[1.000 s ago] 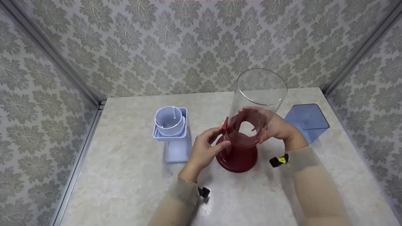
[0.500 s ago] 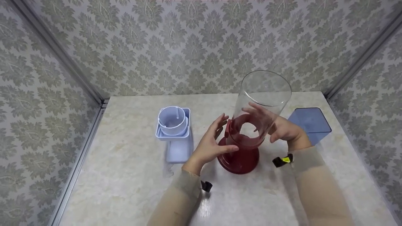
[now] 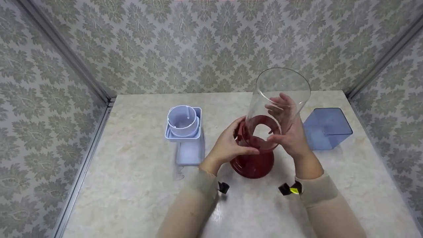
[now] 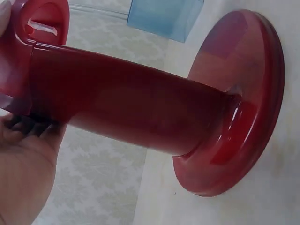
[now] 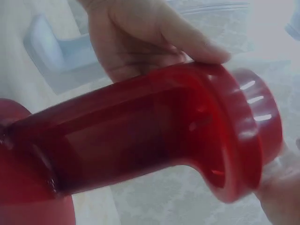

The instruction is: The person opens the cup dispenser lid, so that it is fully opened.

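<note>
"Where's the red stand (image 3: 252, 167)?"

"Just right of centre in the head frame, its foot (image 4: 265, 98) flat on the desk (image 3: 132, 148), the clear cylinder (image 3: 262, 105) rising from its collar (image 5: 241, 126)."

"And the hands?"

"The left grip (image 3: 228, 143) pinches the collar, thumb laid over it. The right grip (image 3: 292, 135) is spread, fingers behind the cylinder's wall."

"How will it all handle?"

"Stiff and fairly light, I'd guess: glossy, like moulded plastic, probably slick. The collar's the place to hold. The cylinder looks thin-walled; glass or plastic, I can't tell, so treat it as fragile and cup it low."

"Shapes?"

"Round flared foot, smooth curved column (image 4: 126, 98). Far right, a translucent blue box (image 3: 328, 132), square-mouthed."
</note>
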### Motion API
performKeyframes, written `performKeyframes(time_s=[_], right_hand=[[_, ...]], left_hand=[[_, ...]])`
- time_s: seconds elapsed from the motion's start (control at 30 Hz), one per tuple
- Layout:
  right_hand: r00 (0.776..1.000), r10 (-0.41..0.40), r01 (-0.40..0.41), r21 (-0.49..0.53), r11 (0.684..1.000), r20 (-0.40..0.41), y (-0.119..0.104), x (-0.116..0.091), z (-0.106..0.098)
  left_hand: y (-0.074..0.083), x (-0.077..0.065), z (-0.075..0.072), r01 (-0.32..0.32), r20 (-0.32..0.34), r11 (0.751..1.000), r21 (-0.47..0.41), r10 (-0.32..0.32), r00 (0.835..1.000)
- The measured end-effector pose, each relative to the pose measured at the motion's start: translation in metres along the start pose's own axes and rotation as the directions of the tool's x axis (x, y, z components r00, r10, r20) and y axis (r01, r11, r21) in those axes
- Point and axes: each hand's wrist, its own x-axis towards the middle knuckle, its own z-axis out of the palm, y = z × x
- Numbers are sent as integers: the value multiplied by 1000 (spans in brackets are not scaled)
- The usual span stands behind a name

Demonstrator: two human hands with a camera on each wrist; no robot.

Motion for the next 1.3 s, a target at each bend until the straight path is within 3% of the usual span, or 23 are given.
performKeyframes(time_s=[0.33,0.47,0.77,1.3], right_hand=[[998,-43,42,43,998,39,9,-4,4],[998,-56,56,12,998,0,10,-5,8],[992,-61,43,-159,986,-107,3,-8,16],[965,-133,75,-247,966,-226,4,-10,34]], left_hand=[[3,-31,19,33,-146,999,-16,-35,989],[4,-32,20,38,-168,999,-3,-38,985],[3,-28,22,47,-168,999,-18,-49,985],[3,-27,18,55,-176,998,-8,-56,983]])
